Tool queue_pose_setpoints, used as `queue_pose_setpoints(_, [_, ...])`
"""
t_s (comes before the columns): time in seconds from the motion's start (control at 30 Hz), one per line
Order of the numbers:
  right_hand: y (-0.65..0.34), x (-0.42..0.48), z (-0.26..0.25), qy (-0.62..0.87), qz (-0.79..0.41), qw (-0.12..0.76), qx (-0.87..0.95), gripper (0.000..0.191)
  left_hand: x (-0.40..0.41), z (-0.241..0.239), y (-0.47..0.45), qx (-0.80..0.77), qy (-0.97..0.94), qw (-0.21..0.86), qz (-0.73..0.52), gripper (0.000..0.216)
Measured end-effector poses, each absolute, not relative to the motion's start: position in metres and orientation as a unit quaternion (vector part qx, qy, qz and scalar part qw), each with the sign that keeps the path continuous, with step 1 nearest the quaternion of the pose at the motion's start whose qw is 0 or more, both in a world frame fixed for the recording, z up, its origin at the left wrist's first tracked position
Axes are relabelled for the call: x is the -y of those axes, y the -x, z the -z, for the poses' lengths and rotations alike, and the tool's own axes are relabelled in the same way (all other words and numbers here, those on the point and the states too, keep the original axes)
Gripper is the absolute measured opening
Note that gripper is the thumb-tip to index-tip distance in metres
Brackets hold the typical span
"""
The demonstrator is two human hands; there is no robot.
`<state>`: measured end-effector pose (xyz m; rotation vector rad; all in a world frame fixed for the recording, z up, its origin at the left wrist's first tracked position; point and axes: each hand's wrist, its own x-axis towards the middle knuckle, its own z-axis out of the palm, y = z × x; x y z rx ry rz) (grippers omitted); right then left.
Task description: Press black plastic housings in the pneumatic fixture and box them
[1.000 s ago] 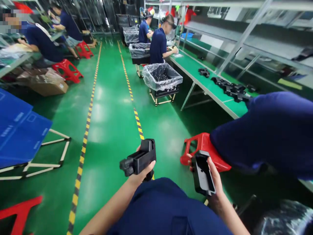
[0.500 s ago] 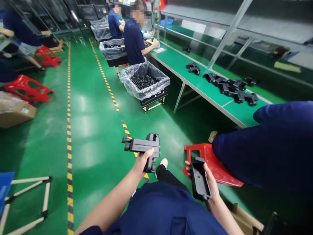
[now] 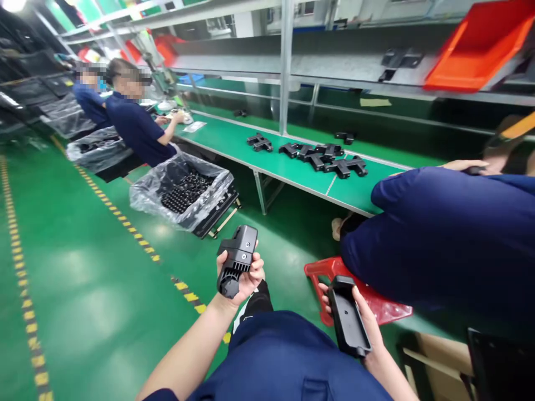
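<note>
My left hand (image 3: 246,281) is closed around a black plastic device (image 3: 243,245), with two screws, a ribbed part and a round knob at its lower end facing me. In my right hand (image 3: 368,323) lies a long, hollow black plastic housing (image 3: 349,320), its open side turned up; my fingers wrap both its edges. The two parts are well apart, both held in front of my body above the floor. Similar black plastic parts (image 3: 321,156) rest in a loose group on the green workbench (image 3: 225,136) ahead.
A plastic-lined crate (image 3: 184,189) of small black parts stands by the bench. Close on my right, a co-worker (image 3: 443,245) sits on a red stool (image 3: 388,306). Two more people work farther left. An orange bin (image 3: 476,50) is on the shelf; a cardboard box (image 3: 443,356) is low right.
My view has swung right toward the bench. My left hand has turned its device, so the screws and knob now face me. The right hand still holds the housing.
</note>
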<state>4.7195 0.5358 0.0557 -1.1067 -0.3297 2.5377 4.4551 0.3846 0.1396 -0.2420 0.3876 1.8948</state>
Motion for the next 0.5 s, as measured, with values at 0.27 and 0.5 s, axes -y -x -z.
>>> queue_pose_setpoints(0.27, [-4.625, -0.583, -0.078, 0.427, -0.877, 0.192, 0.111, 0.046, -0.474, -0.116, -4.349, -0.361, -0.007, 0.592, -0.72, 0.054])
queue_pose_setpoints(0.5, [-4.541, -0.63, -0.098, 0.411, -0.892, 0.161, 0.098, 0.048, -0.537, -0.093, -4.268, -0.594, -0.154, 0.411, -0.675, 0.038])
